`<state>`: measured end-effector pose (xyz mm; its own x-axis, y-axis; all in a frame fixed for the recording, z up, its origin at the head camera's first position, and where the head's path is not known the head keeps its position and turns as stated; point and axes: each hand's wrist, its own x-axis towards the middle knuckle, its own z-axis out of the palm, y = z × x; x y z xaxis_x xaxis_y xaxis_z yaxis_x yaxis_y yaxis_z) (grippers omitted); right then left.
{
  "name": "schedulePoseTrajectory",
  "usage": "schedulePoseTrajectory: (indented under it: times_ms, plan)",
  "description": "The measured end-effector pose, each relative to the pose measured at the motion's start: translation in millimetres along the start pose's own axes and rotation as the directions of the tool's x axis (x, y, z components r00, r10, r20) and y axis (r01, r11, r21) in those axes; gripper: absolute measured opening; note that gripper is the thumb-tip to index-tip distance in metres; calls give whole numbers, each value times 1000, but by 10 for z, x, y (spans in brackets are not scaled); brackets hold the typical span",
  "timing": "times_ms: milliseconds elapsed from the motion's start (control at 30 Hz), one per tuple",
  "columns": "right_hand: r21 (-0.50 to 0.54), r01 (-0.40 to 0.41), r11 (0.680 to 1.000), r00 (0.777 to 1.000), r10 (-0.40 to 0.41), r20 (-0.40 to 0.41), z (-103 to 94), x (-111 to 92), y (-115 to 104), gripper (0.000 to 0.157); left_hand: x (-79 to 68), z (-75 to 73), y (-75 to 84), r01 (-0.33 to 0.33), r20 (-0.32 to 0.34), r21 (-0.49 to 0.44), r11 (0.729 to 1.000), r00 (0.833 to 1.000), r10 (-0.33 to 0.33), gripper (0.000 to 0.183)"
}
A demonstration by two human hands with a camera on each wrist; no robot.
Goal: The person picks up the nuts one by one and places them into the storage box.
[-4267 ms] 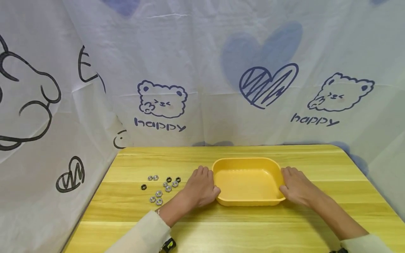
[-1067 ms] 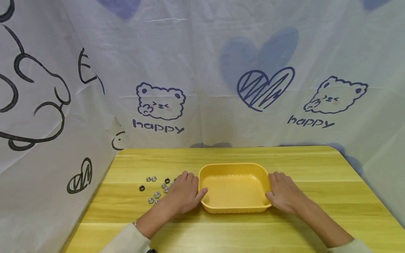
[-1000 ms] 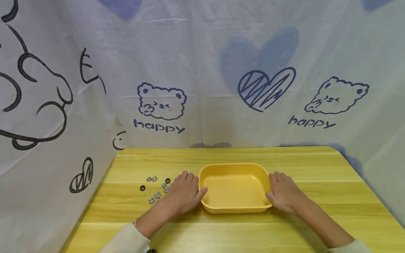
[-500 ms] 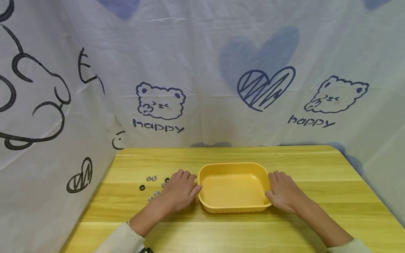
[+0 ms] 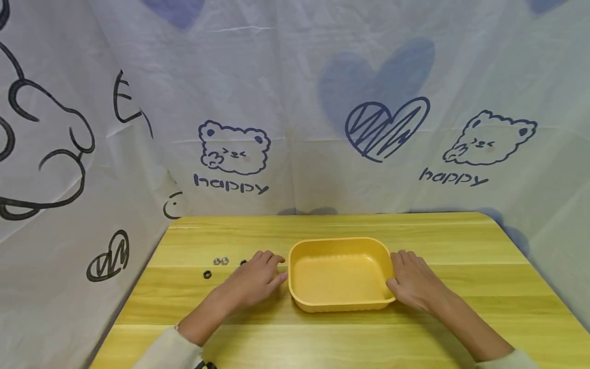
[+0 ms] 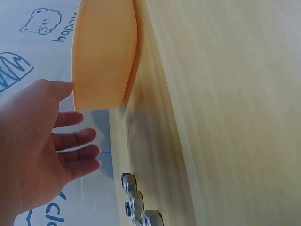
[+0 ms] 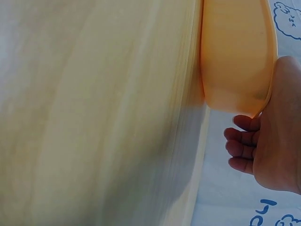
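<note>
A yellow plastic tray point(image 5: 341, 307) with rounded corners stands on the table, nothing inside it. My right hand point(image 5: 417, 282) holds its right end, thumb over the rim and fingers outside; the right wrist view shows these fingers point(image 7: 242, 149) curled by the tray's end wall point(image 7: 237, 61). Just off the left end is my left hand point(image 5: 253, 281), fingers loosely bent and holding nothing. In the left wrist view its thumb tip is close by the tray rim point(image 6: 74, 61); whether they touch I cannot tell. Silver hex nuts point(image 5: 224, 261) and a black nut point(image 5: 207, 274) lie left of it.
Several more nuts point(image 6: 135, 201) lie beneath the left hand and forearm, mostly hidden in the head view. The wooden table point(image 5: 341, 341) ends at a white cloth point(image 5: 304, 174) printed with drawings, behind and on the sides.
The tray has shifted left and slightly nearer since the oldest frame. My left hand has since let go of its rim and moved left, covering more nuts. The right hand keeps its hold.
</note>
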<state>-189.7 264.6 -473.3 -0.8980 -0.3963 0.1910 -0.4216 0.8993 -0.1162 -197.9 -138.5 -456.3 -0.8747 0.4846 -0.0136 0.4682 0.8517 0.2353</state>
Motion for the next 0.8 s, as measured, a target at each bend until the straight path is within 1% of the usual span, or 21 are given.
schedulePoseTrajectory:
  times_ms: [133,300,433,633,800]
  plan:
    - [-1,0,1000,1000,0,0,-2,-8,-1,37,-8,-6,-28,-21,-28,-4,1000,999,21,53]
    - [21,-10,1000,1000,10,8,7,-11,-12,36,-32,-23,-66,-43,-82,26,999,996,45,48]
    - [37,-22,999,1000,22,16,1,-17,-31,33,-50,-52,-100,-47,-95,46,998,994,52,48]
    - [25,-30,999,999,30,15,-9,-21,-51,32,-73,-84,-152,-35,-104,41,999,994,39,45]
    - [21,-29,999,1000,28,9,-39,-20,-67,32,-86,-82,-235,-9,-113,42,999,993,13,42]
